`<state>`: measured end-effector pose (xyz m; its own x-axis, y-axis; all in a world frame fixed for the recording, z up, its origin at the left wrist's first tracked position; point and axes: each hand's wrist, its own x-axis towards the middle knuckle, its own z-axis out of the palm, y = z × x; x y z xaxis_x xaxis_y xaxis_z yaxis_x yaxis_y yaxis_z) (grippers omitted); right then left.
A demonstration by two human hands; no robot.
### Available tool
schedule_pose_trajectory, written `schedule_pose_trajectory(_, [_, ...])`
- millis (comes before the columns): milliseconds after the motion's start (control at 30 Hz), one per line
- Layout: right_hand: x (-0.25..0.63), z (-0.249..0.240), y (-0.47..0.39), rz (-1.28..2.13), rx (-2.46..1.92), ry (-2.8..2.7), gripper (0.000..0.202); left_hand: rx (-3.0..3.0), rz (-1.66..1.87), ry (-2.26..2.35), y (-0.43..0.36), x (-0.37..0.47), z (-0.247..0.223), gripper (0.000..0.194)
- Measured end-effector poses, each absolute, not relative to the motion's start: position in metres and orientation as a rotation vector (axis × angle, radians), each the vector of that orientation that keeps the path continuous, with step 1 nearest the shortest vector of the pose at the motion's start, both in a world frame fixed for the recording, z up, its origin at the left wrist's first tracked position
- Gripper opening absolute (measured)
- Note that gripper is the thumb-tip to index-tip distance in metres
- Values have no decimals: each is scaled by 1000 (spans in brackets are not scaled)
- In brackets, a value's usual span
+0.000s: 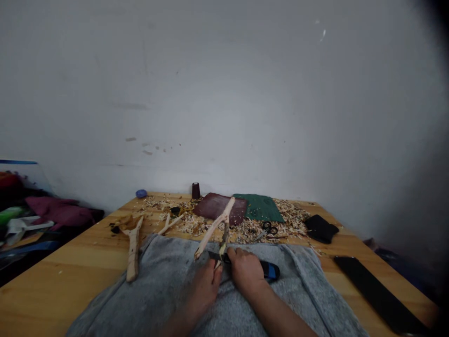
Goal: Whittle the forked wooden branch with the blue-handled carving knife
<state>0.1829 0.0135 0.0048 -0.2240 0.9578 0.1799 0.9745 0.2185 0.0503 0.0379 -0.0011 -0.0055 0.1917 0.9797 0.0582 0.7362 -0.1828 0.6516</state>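
Forked branch [225,217], one item, held before us over the grey cloth [157,281] at the middle of the table [52,276]. Surroundings, listed from the left:

Piled fabrics, a purple cloth [56,213] among them, beyond the table's edge. One peeled fork [133,255], pale, its handle end on the grey cloth, with crumpled brownish matter beside its prongs. One small rounded bluish object [141,193] near the far edge. One smaller pale fork [171,225], lying amid wood shavings [296,215]. One dark spool [195,190], upright near the wall. One maroon sheet [206,206], strewn with shavings and partly hidden from us by the branch; one green sheet [264,208] adjoining it. One pair of scissors [269,228], lying among shavings. One black piece [321,228], flat; one long black strip [379,295], near the right edge.

Our left hand [206,283] is closed on the branch's lower end; our right hand [245,271] grips a knife [271,270] with a black-and-blue handle, blade pointing left across the stem. Whether the edge touches wood, we cannot tell.

Branch condition: left arm bare and pale, its tip darker and rough; upper prong likewise pale; stem brownish, bark-covered, whitish near the blade.
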Motion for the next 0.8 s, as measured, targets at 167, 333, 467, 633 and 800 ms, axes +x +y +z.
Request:
schedule_pose_trajectory(167, [192,6,21,-286,-1976,-2294,29,2011,625,1611,-2,38,-3,29])
schedule_pose_trajectory(333, [196,7,25,-360,-1971,-2274,29,1989,642,1599,-2,37,-3,29])
schedule_pose_trajectory(467, [216,12,37,-339,-2122,-2155,29,1940,662,1562,-1,34,-6,29])
schedule_pose_trajectory(633, [249,17,47,-256,-2316,-1945,32,1851,661,1577,-4,34,-2,34])
schedule_pose_trajectory(800, [224,14,30,-200,-1996,-2152,34,1782,683,1596,-7,35,5,34])
